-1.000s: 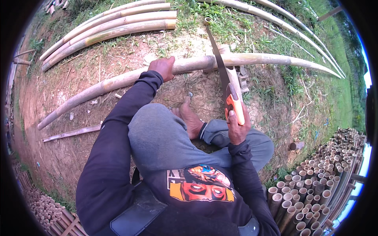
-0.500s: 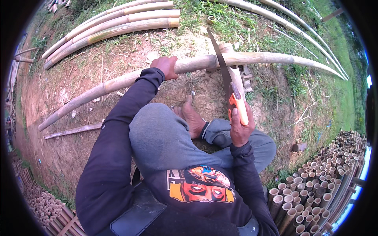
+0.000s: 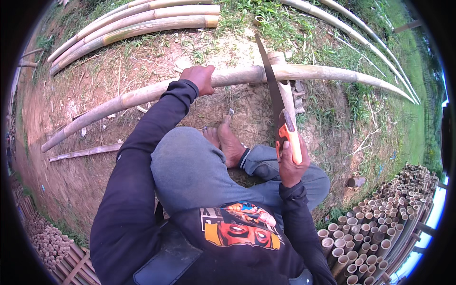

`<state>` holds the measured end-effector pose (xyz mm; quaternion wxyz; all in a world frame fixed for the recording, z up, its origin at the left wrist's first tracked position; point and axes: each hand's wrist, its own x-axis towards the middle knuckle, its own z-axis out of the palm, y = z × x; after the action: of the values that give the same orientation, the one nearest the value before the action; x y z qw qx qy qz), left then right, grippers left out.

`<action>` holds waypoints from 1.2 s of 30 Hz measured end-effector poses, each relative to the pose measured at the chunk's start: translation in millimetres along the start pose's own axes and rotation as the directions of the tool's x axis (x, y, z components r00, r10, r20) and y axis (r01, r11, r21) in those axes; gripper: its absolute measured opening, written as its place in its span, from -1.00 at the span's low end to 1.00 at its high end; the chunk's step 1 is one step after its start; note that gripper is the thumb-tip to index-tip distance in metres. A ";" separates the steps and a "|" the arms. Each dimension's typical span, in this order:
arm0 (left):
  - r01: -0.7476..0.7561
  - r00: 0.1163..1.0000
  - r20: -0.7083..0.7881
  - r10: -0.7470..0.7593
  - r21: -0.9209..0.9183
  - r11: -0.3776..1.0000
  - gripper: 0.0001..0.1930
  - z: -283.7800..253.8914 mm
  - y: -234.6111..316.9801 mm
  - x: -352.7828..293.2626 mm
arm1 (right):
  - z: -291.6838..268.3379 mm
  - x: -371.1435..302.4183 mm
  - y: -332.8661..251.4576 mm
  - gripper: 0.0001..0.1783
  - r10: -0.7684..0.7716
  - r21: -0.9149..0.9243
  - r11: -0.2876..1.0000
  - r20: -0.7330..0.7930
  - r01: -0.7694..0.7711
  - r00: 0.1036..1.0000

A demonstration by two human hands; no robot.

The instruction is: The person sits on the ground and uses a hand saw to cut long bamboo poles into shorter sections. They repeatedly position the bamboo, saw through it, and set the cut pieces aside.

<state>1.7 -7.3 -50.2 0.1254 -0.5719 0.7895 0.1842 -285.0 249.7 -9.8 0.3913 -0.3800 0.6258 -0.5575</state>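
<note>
A long pale bamboo pole (image 3: 142,94) runs crosswise in front of me. My left hand (image 3: 198,79) is closed around it, left of the middle. My right hand (image 3: 293,163) grips the orange handle of a hand saw (image 3: 272,81). The dark blade points away from me and crosses the pole to the right of my left hand. Whether the teeth have cut into the bamboo I cannot tell. Under the pole, close to the blade, lies a short bamboo support (image 3: 287,95), with its far end showing beyond the pole.
Several bamboo poles (image 3: 156,23) lie at the far left, and more poles (image 3: 351,32) at the far right. A large stack of cut bamboo (image 3: 354,232) fills the lower right; another stack (image 3: 47,244) is at lower left. A thin bamboo strip (image 3: 85,152) lies on the ground.
My right hand and the saw have shifted slightly down and to the right, toward me. My left hand stays on the pole. The whole view has also moved a little.
</note>
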 end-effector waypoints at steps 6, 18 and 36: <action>-0.007 1.000 0.018 0.007 -0.012 1.000 -0.37 -9.2 2.2 -8.7 | 32.8 86.2 20.1 -0.56 -0.253 -0.177 0.949 0.074 0.262 0.965; -0.027 0.999 -0.036 0.026 -0.029 0.999 -0.42 2.1 -0.9 -2.2 | 20.9 57.7 11.2 -0.63 -0.090 0.004 0.996 0.009 0.090 0.996; -0.023 1.000 -0.006 0.023 -0.017 1.000 -0.34 -0.3 -1.8 -1.9 | 37.8 97.6 14.0 -0.66 -0.110 0.123 0.988 0.108 0.096 0.988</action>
<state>4.0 -6.3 -49.4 0.1161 -0.5644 0.7948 0.1906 -290.6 146.9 -32.9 0.4187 -0.4195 0.5482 -0.5901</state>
